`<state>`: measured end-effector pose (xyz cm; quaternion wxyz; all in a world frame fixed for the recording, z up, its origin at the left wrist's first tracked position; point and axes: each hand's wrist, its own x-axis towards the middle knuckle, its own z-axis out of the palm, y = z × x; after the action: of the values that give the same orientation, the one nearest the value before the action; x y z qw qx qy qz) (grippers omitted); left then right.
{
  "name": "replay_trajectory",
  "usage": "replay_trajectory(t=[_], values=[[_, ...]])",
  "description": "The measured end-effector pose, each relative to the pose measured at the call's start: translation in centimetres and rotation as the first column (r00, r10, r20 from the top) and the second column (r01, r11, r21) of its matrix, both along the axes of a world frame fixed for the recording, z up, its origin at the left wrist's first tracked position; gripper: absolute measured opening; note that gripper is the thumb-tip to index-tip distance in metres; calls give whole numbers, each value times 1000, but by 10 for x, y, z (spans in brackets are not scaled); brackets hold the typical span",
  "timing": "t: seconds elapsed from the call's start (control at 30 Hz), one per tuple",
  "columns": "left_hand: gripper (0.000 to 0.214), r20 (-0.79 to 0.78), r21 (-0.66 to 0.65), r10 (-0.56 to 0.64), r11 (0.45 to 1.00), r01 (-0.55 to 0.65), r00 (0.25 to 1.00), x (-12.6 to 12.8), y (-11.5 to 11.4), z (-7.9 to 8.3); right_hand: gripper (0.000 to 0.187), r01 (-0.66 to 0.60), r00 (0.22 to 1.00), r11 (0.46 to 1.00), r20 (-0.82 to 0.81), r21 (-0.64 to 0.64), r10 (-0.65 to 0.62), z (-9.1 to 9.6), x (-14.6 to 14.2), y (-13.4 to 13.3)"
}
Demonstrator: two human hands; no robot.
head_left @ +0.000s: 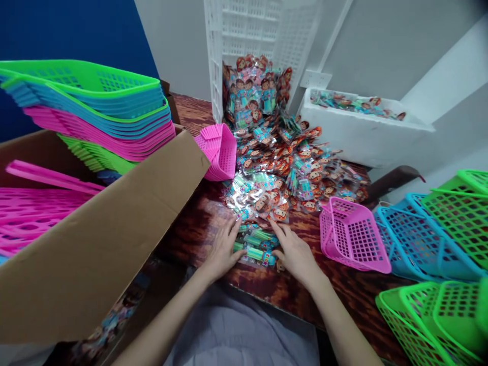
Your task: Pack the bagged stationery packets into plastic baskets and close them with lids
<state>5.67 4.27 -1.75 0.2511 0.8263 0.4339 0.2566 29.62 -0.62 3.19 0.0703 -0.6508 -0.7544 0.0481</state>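
Several clear packets (256, 244) with pale green sticks and a cartoon figure lie in a small row at the table's front edge. My left hand (223, 249) rests at their left side, fingers stretched and thumb apart, touching the packet edges. On the right side, my right hand (297, 254) has its fingers spread, with the fingertips and thumb at the packets' ends. Neither hand is closed round a packet. Right behind them, a large heap of similar packets (274, 157) with red-haired cartoon heads spreads over the dark wood-patterned table (255, 284).
A white crate (247, 25) lies tipped behind the heap, beside a white foam box (343, 129) of packets. Pink baskets (227, 152) nest at the heap's left, near a cardboard box (114, 229) with stacked baskets (125, 117). Pink (358, 239), blue (412, 239) and green baskets (430, 315) stand right.
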Motion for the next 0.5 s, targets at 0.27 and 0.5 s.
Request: replay_trajectory(t=[0.27, 0.5], values=[[45, -17, 315, 29, 949, -22, 999, 10, -32, 11, 69, 23, 998, 992, -63, 122, -15, -3, 2, -18], [37, -352, 147, -182, 958, 247, 918, 30, -28, 19, 42, 67, 998, 992, -27, 110, -64, -14, -14, -35]])
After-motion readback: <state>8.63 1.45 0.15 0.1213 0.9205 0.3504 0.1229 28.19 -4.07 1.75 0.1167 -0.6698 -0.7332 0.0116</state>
